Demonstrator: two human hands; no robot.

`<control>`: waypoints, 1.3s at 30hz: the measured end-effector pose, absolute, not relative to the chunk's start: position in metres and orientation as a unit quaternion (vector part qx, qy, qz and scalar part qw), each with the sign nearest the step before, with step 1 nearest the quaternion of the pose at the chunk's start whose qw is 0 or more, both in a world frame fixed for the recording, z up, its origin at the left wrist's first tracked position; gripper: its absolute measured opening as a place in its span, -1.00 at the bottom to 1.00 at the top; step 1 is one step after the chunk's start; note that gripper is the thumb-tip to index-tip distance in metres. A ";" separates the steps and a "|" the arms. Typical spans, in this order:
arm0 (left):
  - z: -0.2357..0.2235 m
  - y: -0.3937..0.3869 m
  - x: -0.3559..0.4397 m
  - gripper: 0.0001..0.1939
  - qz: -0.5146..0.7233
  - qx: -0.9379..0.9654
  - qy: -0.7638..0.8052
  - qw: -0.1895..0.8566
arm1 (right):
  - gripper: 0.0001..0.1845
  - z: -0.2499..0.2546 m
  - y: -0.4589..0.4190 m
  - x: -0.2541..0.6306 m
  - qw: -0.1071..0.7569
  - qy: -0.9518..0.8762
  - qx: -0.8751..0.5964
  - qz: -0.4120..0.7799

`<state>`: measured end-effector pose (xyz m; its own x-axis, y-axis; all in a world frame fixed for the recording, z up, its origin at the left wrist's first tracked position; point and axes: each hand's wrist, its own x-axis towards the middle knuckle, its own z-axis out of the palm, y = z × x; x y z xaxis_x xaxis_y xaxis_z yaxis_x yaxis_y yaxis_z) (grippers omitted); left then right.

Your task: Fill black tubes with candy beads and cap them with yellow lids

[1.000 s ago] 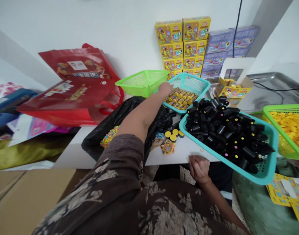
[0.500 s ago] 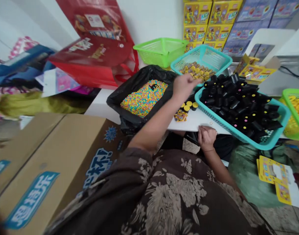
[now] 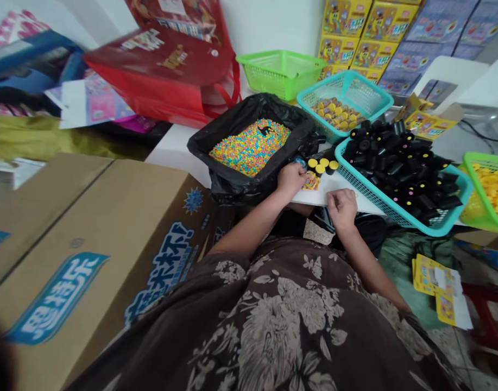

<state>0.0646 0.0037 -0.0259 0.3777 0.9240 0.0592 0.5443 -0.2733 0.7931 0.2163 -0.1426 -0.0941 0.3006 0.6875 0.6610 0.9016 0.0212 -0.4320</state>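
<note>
My left hand is at the table beside the black bag, fingers curled, right by a small pile of yellow printed cards. A small blue object shows just past its fingers; whether the hand grips it or anything else is hidden. Several black cylinders with yellow tops stand behind the cards. My right hand rests at the table's front edge with its fingers curled in, and I cannot see what they hold, if anything. Small multicoloured balls fill the black plastic bag left of my hands.
A teal basket of black cylinders stands right; another teal basket holds yellow-capped pieces. Green baskets stand behind and far right. A large cardboard box fills the left. A red bag and stacked yellow boxes are behind.
My left hand has come back from the teal basket of yellow-capped pieces down to the cards. My right hand has stayed near the table edge, moving slightly onto it. The view has shifted.
</note>
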 end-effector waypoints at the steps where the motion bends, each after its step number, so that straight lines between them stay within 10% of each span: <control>1: -0.028 0.003 0.064 -0.73 0.294 0.737 0.483 0.372 | -0.76 -0.091 -0.139 0.213 0.433 -0.575 -0.684 -0.114; 9: -0.034 -0.026 0.057 -0.60 0.426 0.550 0.377 0.611 | -0.50 -0.061 -0.112 0.180 0.634 -0.405 -0.628 0.198; 17: -0.029 -0.044 0.027 -0.69 0.322 0.574 0.325 0.679 | -0.63 -0.043 -0.123 0.187 0.533 -0.478 -0.612 0.335; 39: -0.038 -0.048 0.012 -0.65 0.309 0.458 0.373 0.745 | -0.78 -0.050 -0.054 0.196 0.309 -0.498 -0.808 -0.061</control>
